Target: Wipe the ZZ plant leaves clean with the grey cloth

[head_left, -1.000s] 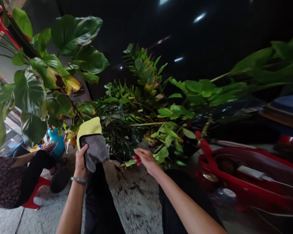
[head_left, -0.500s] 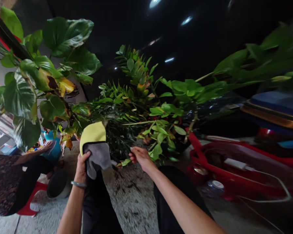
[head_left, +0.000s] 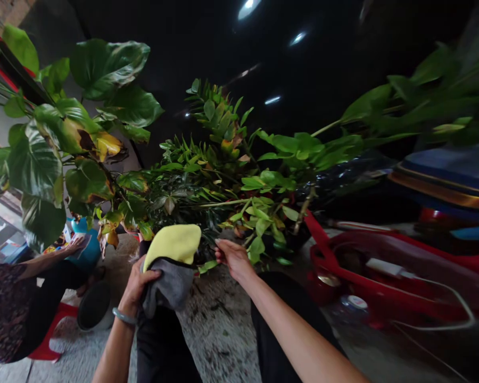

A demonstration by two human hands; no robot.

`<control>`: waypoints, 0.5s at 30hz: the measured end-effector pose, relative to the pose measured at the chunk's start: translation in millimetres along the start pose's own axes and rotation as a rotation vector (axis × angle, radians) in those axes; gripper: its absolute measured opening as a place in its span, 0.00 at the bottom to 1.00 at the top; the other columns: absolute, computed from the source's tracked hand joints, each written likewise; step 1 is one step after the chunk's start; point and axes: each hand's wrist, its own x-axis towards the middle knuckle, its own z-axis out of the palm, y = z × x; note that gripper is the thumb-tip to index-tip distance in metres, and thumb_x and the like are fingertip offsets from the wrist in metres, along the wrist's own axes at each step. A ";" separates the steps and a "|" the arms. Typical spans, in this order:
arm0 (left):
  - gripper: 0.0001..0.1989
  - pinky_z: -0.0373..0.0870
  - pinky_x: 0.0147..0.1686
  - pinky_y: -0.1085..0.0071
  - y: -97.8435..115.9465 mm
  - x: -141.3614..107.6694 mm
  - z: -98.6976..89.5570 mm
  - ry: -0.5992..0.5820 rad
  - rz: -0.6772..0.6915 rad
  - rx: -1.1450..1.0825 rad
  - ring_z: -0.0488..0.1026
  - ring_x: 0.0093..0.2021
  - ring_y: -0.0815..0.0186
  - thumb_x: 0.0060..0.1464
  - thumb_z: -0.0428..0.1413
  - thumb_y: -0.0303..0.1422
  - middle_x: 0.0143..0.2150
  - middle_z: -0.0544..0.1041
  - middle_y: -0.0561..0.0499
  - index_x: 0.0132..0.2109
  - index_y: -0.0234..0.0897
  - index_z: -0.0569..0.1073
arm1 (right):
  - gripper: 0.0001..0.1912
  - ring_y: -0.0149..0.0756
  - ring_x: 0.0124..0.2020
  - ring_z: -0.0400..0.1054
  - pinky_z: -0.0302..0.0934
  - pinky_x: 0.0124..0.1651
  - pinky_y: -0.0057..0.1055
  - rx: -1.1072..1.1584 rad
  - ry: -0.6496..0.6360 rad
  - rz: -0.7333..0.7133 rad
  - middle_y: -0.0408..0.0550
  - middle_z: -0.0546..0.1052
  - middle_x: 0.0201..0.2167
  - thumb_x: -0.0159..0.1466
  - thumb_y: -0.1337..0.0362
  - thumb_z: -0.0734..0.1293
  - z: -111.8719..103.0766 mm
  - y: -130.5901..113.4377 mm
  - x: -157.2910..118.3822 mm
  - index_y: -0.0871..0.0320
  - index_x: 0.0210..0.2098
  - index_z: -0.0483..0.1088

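Observation:
A yellow and grey cloth (head_left: 174, 246) hangs from my left hand (head_left: 138, 282), whose fingers are closed on its left side. My right hand (head_left: 232, 259) is to the right of the cloth, fingertips pinched at the edge of dark green foliage (head_left: 191, 213). What lies between those fingertips is too small to make out. Just below them is a light green leaf (head_left: 208, 266). Leafy stems (head_left: 263, 218) rise beside and behind my right hand.
A big-leaved plant (head_left: 35, 159) with yellowing leaves stands at left. Below it, a seated person (head_left: 8, 308) is near a dark bucket (head_left: 96, 306). On the right are a red basket (head_left: 383, 276) with a white charger (head_left: 385, 267) and a clear jar (head_left: 355, 304).
My left hand has moved the cloth to the right and slightly down, towards my right hand. The right hand keeps its pinch and has barely shifted.

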 end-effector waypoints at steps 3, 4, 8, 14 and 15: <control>0.28 0.72 0.41 0.66 6.5 5.9 2.5 0.128 0.062 -0.006 0.77 0.39 0.55 0.31 0.71 0.33 0.37 0.83 0.47 0.45 0.34 0.82 | 0.15 0.30 0.17 0.66 0.60 0.19 0.26 -0.016 -0.034 -0.010 0.42 0.74 0.18 0.47 0.54 0.75 1.2 0.1 -0.8 0.58 0.27 0.73; 0.27 0.71 0.40 0.66 3.6 6.8 4.8 0.160 0.078 0.021 0.77 0.38 0.56 0.31 0.71 0.33 0.36 0.82 0.47 0.44 0.34 0.82 | 0.14 0.31 0.17 0.66 0.60 0.19 0.26 -0.059 -0.037 -0.021 0.42 0.74 0.18 0.48 0.54 0.74 1.2 0.5 -0.6 0.57 0.27 0.74; 0.24 0.72 0.38 0.66 -1.1 5.4 16.6 0.100 0.067 0.173 0.76 0.35 0.55 0.27 0.71 0.28 0.32 0.81 0.49 0.39 0.34 0.83 | 0.10 0.34 0.17 0.67 0.55 0.17 0.26 -0.250 -0.051 -0.062 0.41 0.73 0.16 0.50 0.55 0.72 -0.5 2.3 1.2 0.56 0.25 0.74; 0.29 0.73 0.42 0.67 56.9 22.7 36.6 0.138 0.325 0.098 0.77 0.40 0.55 0.30 0.71 0.32 0.38 0.83 0.50 0.45 0.35 0.82 | 0.09 0.30 0.14 0.63 0.53 0.16 0.25 -0.235 -0.044 -0.032 0.39 0.71 0.14 0.51 0.57 0.69 -0.5 1.5 1.8 0.56 0.22 0.71; 0.29 0.73 0.42 0.67 61.4 29.1 39.6 0.144 0.357 0.096 0.77 0.41 0.56 0.31 0.71 0.34 0.38 0.82 0.50 0.46 0.36 0.81 | 0.09 0.30 0.14 0.63 0.53 0.16 0.24 -0.233 -0.044 -0.030 0.40 0.71 0.14 0.51 0.57 0.69 -0.3 1.2 1.5 0.56 0.22 0.71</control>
